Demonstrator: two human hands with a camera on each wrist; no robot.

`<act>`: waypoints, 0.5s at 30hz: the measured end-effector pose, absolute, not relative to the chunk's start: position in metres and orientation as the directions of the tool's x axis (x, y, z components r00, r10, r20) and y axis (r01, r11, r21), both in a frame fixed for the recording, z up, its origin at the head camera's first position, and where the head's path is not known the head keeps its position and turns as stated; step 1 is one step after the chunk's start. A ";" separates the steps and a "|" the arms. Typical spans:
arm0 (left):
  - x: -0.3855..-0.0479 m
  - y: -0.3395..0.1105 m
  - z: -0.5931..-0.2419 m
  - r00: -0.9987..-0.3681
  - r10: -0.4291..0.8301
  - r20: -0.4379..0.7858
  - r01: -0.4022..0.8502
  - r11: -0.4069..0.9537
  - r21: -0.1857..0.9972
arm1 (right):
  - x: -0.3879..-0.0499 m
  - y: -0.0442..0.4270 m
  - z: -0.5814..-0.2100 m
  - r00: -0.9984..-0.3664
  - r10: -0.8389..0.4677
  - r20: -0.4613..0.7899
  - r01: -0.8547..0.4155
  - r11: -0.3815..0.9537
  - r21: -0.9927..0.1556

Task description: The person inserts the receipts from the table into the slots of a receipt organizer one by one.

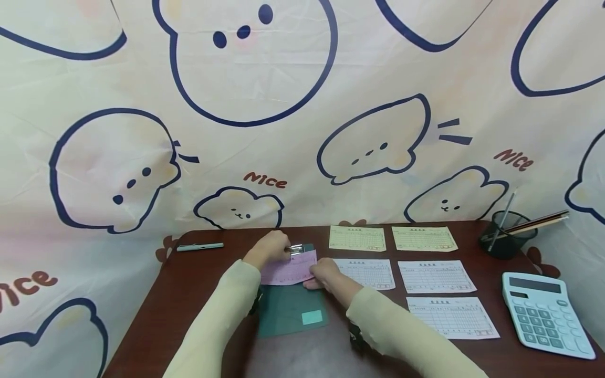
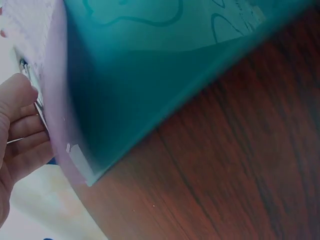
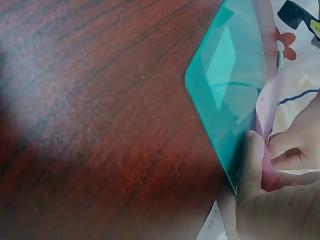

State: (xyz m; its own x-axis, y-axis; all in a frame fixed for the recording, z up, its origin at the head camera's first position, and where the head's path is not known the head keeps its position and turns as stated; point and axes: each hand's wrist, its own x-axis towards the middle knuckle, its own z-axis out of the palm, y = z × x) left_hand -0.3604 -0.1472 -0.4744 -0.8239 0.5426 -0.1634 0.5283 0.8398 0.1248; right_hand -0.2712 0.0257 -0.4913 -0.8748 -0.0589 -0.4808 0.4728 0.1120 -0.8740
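A green clipboard (image 1: 283, 312) lies on the dark wooden table, a pale label (image 1: 312, 317) near its lower right corner. Across its upper part is a pink printed slip (image 1: 285, 272), its edge curving up off the board in both wrist views. At the board's top, my left hand (image 1: 271, 248) holds the metal clip (image 1: 296, 249), thumb on one side and fingers on the other in the left wrist view. My right hand (image 1: 328, 275) pinches the slip's right edge between thumb and fingers. Part of the slip is hidden behind my hands.
Yellow slips (image 1: 357, 239) and white slips (image 1: 437, 276) lie in rows to the right, one partly behind my right hand. A calculator (image 1: 545, 312) and a mesh pen cup (image 1: 506, 241) stand at the far right. A pen (image 1: 200, 247) lies at the back left.
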 end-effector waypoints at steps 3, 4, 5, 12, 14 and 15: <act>-0.361 -0.147 -0.474 -0.820 0.546 -0.174 0.533 0.838 0.120 | -0.273 0.026 -0.493 -0.873 -0.052 -0.485 0.476 0.125 -0.870; -0.361 -0.147 -0.474 -0.819 0.546 -0.180 0.532 0.838 0.121 | -0.274 0.026 -0.493 -0.873 -0.050 -0.485 0.475 0.132 -0.870; -0.362 -0.147 -0.474 -0.818 0.546 -0.183 0.532 0.838 0.120 | -0.274 0.026 -0.494 -0.873 -0.050 -0.484 0.475 0.134 -0.870; -0.361 -0.147 -0.472 -0.803 0.567 -0.183 0.559 0.823 0.100 | -0.275 0.027 -0.493 -0.865 -0.040 -0.500 0.494 0.111 -0.863; -0.359 -0.147 -0.471 -0.805 0.563 -0.184 0.553 0.826 0.110 | -0.274 0.027 -0.492 -0.856 -0.044 -0.516 0.510 0.103 -0.854; -0.359 -0.147 -0.471 -0.809 0.559 -0.184 0.546 0.829 0.119 | -0.274 0.027 -0.492 -0.850 -0.050 -0.524 0.518 0.095 -0.850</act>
